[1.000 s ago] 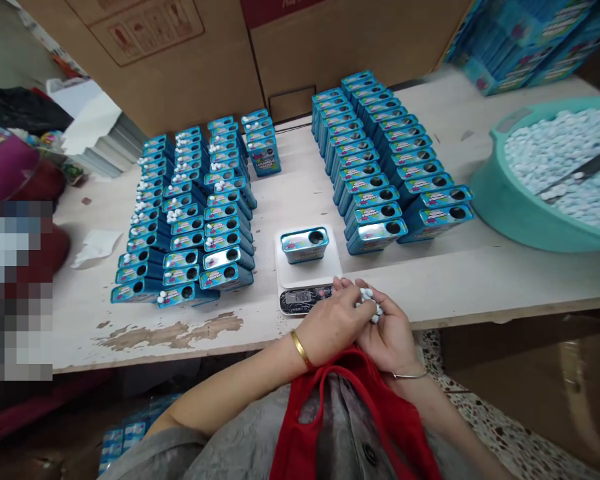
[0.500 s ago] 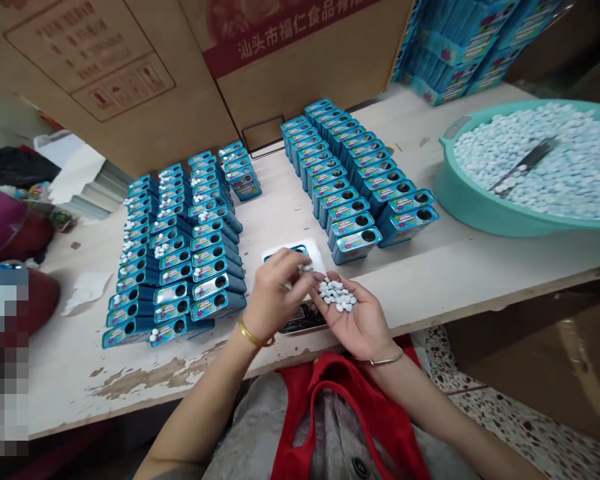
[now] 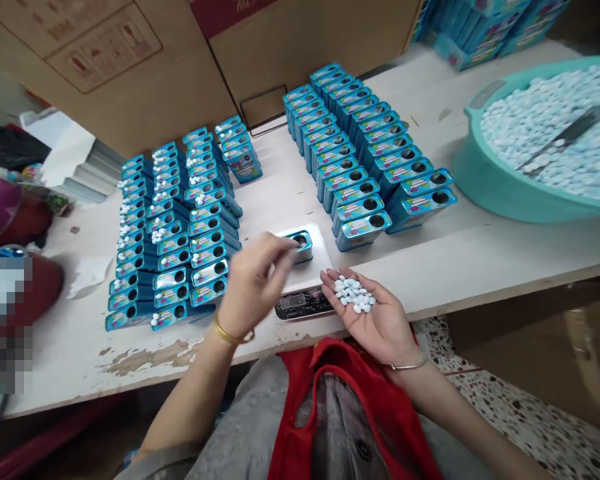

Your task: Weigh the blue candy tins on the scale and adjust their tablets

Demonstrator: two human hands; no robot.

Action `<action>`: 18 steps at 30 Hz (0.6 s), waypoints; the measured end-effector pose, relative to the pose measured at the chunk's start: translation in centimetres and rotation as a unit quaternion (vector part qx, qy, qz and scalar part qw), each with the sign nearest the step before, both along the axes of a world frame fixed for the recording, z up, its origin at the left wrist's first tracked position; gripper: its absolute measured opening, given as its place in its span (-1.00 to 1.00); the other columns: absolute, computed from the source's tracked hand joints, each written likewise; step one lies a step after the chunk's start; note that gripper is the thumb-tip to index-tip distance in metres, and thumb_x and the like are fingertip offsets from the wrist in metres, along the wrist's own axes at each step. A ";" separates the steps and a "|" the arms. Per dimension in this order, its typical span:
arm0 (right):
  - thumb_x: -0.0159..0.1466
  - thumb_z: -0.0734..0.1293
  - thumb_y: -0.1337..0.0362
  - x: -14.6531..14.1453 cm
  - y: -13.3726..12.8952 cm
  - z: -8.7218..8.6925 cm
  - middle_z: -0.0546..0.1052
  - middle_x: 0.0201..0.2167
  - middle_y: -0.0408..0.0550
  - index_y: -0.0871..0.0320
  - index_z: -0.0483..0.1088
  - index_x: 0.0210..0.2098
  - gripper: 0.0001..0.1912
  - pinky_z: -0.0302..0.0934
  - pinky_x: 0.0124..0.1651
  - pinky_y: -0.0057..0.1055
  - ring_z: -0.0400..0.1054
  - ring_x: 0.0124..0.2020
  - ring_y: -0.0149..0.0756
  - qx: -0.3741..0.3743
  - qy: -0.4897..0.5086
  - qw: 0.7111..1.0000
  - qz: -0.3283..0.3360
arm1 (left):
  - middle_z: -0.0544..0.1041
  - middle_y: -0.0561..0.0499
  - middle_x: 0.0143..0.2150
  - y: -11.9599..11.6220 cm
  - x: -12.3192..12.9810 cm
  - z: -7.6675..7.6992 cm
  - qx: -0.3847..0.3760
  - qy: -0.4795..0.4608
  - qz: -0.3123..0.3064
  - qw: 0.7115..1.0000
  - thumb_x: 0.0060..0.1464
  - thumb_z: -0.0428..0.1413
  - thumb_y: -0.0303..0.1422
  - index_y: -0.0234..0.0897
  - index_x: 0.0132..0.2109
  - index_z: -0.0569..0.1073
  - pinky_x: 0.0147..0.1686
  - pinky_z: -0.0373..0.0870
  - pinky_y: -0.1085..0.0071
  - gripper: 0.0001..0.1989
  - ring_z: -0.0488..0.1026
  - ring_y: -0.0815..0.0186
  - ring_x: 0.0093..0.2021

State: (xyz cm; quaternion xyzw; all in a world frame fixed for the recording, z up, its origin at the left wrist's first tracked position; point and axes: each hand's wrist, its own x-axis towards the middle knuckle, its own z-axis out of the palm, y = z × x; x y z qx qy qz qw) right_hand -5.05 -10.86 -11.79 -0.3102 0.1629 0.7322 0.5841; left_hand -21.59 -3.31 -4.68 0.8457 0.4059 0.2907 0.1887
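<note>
A small blue tin point(image 3: 303, 248) with a round hole in its top stands on the white digital scale point(image 3: 317, 263), whose display is lit. My left hand point(image 3: 253, 283), smeared by motion, is over the scale's left side, its fingertips close to the tin's top; whether anything is between them I cannot make out. Palm up and cupped, my right hand point(image 3: 380, 327) holds a small heap of white and pale-blue candies point(image 3: 354, 295) just right of the scale.
Rows of blue tins point(image 3: 170, 257) with candies on many tops stand at left. More tins point(image 3: 363, 230) with dark holes stand right of the scale. A turquoise basin point(image 3: 505, 200) of candies with a flat metal scoop is far right. Cardboard boxes point(image 3: 180, 87) line the back.
My left hand has moved left, away from my right hand, to beside the tin. The scale's display and the tin are now uncovered. The view has tilted down slightly.
</note>
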 end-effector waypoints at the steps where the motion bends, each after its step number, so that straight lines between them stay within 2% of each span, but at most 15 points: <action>1: 0.25 0.17 0.39 0.0 -0.3 -0.1 0.58 -0.18 0.12 0.28 0.45 -0.22 -0.76 0.37 -0.01 -0.28 0.46 -0.07 -0.24 -0.005 0.002 1.000 0.008 | 0.44 -0.02 -0.26 -1.1 0.7 -0.7 -0.020 0.024 -0.038 0.999 0.19 0.00 -0.40 -0.30 -0.11 0.41 -0.28 0.36 0.47 -0.84 0.39 0.40 -0.29; 3: 0.26 0.16 0.38 0.1 -1.1 -0.4 0.60 -0.24 0.02 0.24 0.45 -0.20 -0.75 0.39 -0.07 -0.37 0.50 -0.17 -0.33 -0.032 0.006 0.999 0.023 | 0.41 -0.08 -0.12 -3.5 2.5 -2.6 -0.054 0.101 -0.108 0.988 0.19 -0.01 -0.37 -0.31 0.00 0.34 -0.26 0.39 0.45 -0.76 0.39 0.35 -0.21; 5: 0.27 0.16 0.36 0.2 -1.9 -0.8 0.61 -0.27 -0.04 0.22 0.46 -0.19 -0.74 0.39 -0.07 -0.40 0.50 -0.21 -0.37 -0.068 0.008 0.997 0.042 | 0.39 -0.11 -0.09 -5.6 4.3 -4.7 -0.049 0.186 -0.129 0.973 0.20 -0.05 -0.39 -0.31 -0.01 0.34 -0.28 0.39 0.41 -0.77 0.39 0.28 -0.17; 8: 0.25 0.17 0.31 0.7 -3.2 -1.3 0.59 -0.18 -0.03 0.18 0.46 -0.14 -0.71 0.34 0.03 -0.29 0.46 -0.08 -0.30 -0.081 -0.003 0.994 0.074 | 0.38 -0.12 -0.12 -7.6 6.1 -7.0 -0.025 0.239 -0.142 0.960 0.23 -0.12 -0.43 -0.31 -0.07 0.35 -0.37 0.36 0.42 -0.80 0.39 0.29 -0.25; 10: 0.22 0.19 0.29 1.0 -3.8 -1.6 0.58 -0.14 -0.03 0.15 0.47 -0.14 -0.71 0.30 0.07 -0.23 0.42 -0.01 -0.25 -0.070 -0.015 0.993 0.090 | 0.38 -0.10 -0.13 -8.0 6.5 -7.5 -0.029 0.241 -0.159 0.957 0.22 -0.11 -0.43 -0.28 -0.07 0.34 -0.45 0.32 0.45 -0.80 0.38 0.32 -0.32; 13: 0.19 0.22 0.28 1.3 -4.5 -1.6 0.58 -0.13 -0.03 0.13 0.48 -0.18 -0.73 0.29 0.08 -0.20 0.41 0.01 -0.22 -0.058 -0.020 0.992 0.107 | 0.36 -0.08 -0.14 -8.1 6.4 -7.4 -0.044 0.238 -0.165 0.956 0.20 -0.09 -0.41 -0.26 -0.06 0.33 -0.52 0.26 0.47 -0.81 0.36 0.34 -0.36; 18: 0.16 0.23 0.34 1.1 -4.5 -1.6 0.60 -0.23 -0.02 0.17 0.49 -0.25 -0.77 0.36 0.00 -0.20 0.46 -0.08 -0.21 -0.053 -0.007 0.993 0.109 | 0.35 -0.04 -0.18 -8.2 5.9 -7.5 -0.069 0.199 -0.144 0.967 0.17 -0.05 -0.44 -0.25 -0.07 0.34 -0.52 0.27 0.49 -0.81 0.35 0.36 -0.36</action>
